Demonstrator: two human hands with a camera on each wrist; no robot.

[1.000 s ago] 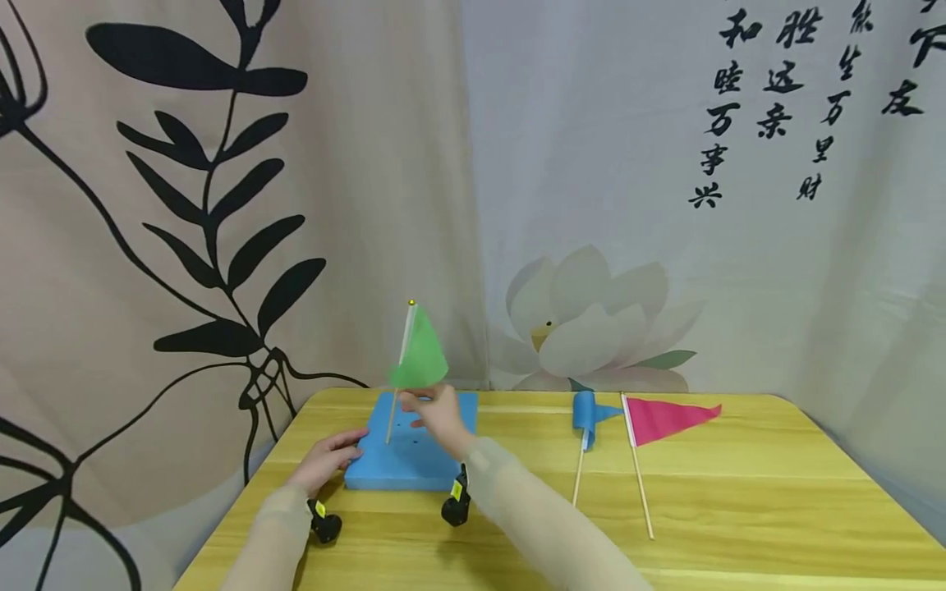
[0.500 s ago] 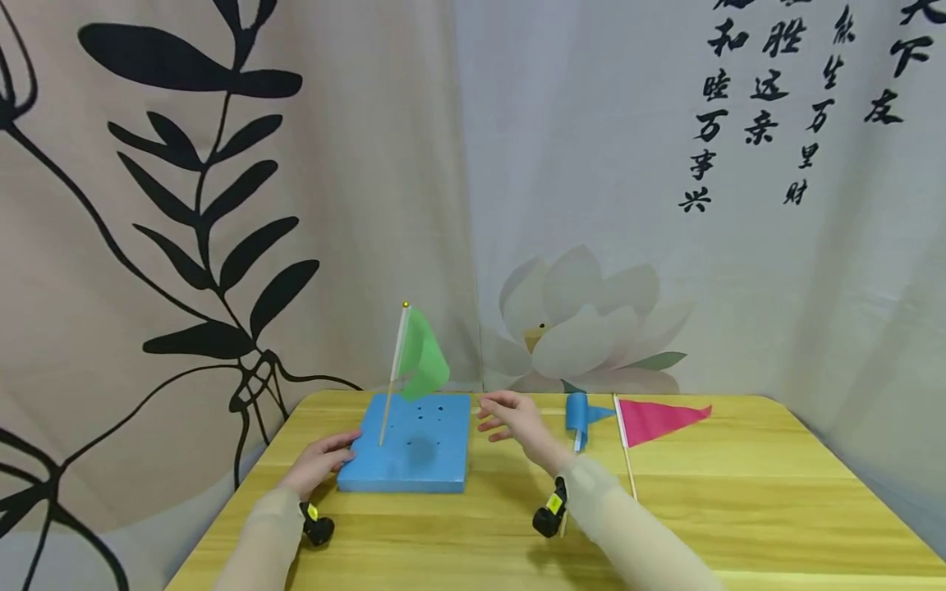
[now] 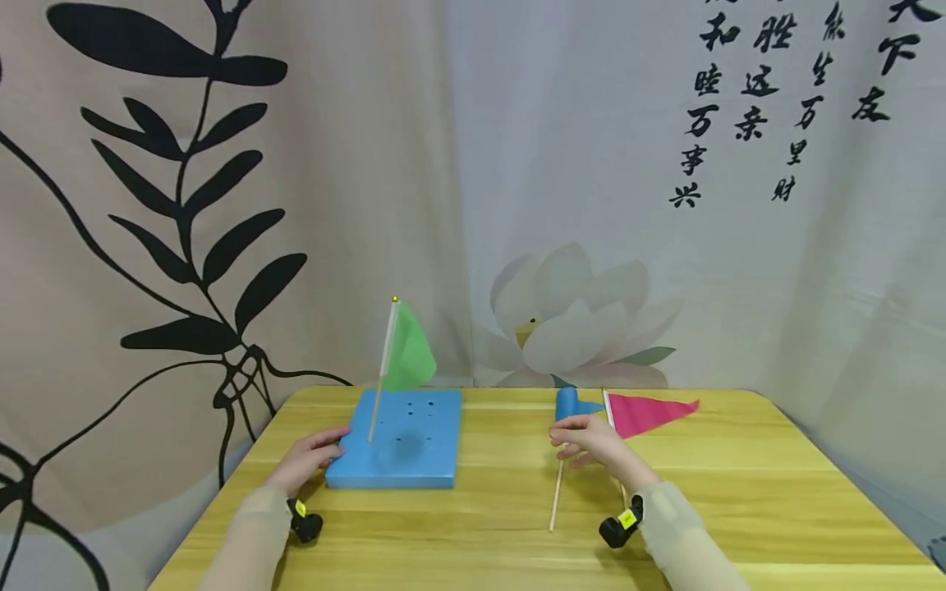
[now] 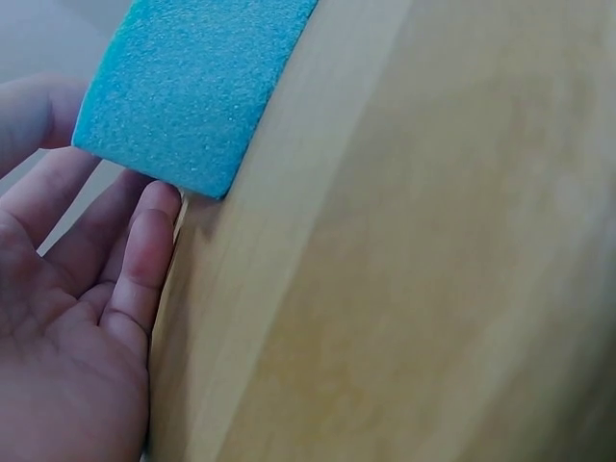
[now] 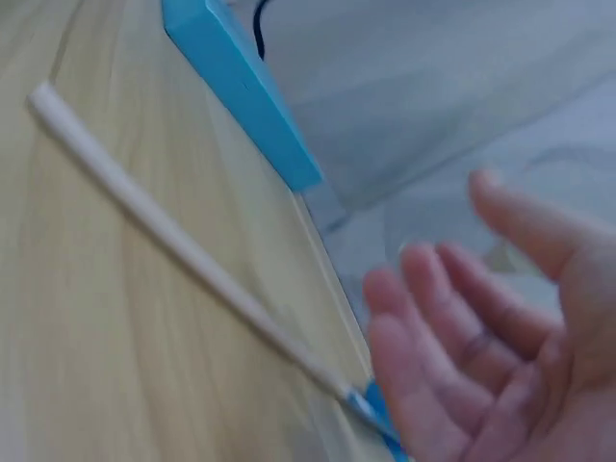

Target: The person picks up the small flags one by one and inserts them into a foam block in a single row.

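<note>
A blue foam block (image 3: 432, 447) with small holes lies on the table, a green flag (image 3: 410, 351) standing in its left part, leaning slightly. My left hand (image 3: 309, 460) rests against the block's left side, its fingers loosely bent in the left wrist view at the foam corner (image 4: 192, 96). Over on the right, my right hand (image 3: 597, 442) hovers above the stick of a rolled blue flag (image 3: 566, 404). The right wrist view shows its thumb apart from the fingers and the wooden stick (image 5: 183, 241) lying outside the grasp.
A pink pennant (image 3: 652, 415) lies just right of the blue flag, its stick partly behind my right hand. Behind the table (image 3: 776, 492) hangs a printed curtain (image 3: 384, 205). Each wrist wears a small black camera (image 3: 619, 525).
My right hand has let go of the green flag, which now stands in the block, and has moved right to the blue flag. My left hand stays at the block.
</note>
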